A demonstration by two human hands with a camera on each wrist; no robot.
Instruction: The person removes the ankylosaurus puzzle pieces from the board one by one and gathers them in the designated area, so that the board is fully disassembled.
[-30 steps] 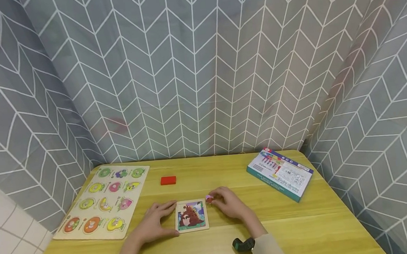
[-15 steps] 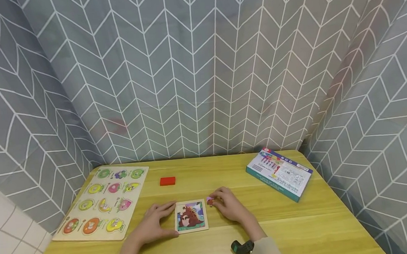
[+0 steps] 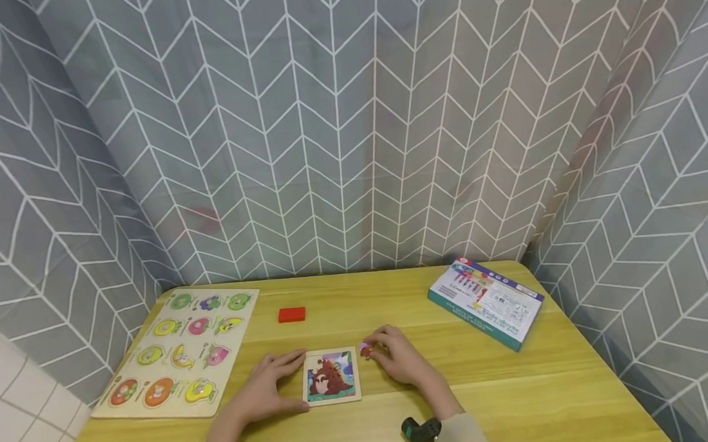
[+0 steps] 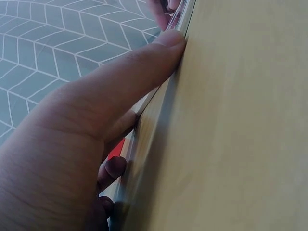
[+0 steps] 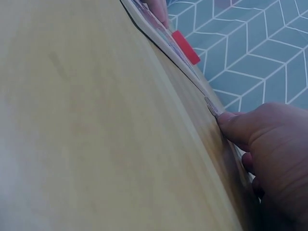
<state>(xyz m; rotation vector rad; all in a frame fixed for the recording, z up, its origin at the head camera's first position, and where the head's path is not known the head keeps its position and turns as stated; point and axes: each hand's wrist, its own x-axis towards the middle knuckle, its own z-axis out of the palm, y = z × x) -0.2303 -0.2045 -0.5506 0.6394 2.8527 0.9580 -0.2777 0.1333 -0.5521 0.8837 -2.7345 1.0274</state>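
Observation:
A small square dinosaur jigsaw puzzle (image 3: 332, 377) in a pale wooden frame lies at the front middle of the table in the head view. My left hand (image 3: 266, 389) rests along its left side, fingers and thumb spread fairly straight, tips at the left corners. The thumb (image 4: 139, 65) touches the frame's edge in the left wrist view. Just right of the frame, my right hand (image 3: 400, 357) pinches a small purple and dark red puzzle piece (image 3: 365, 350) between thumb and fingers. That piece (image 5: 211, 107) appears edge-on, low over or on the table, in the right wrist view.
A large wooden fruit board (image 3: 180, 352) lies at the left. Behind the puzzle sits a small red block (image 3: 291, 315). A flat printed box (image 3: 487, 303) stands at the back right. A patterned curtain (image 3: 321, 126) hangs behind the table (image 3: 358, 436).
The puzzle piece in my right hand has turned and dropped slightly, showing more of its face. My left hand stays against the puzzle frame. The head view has shifted slightly.

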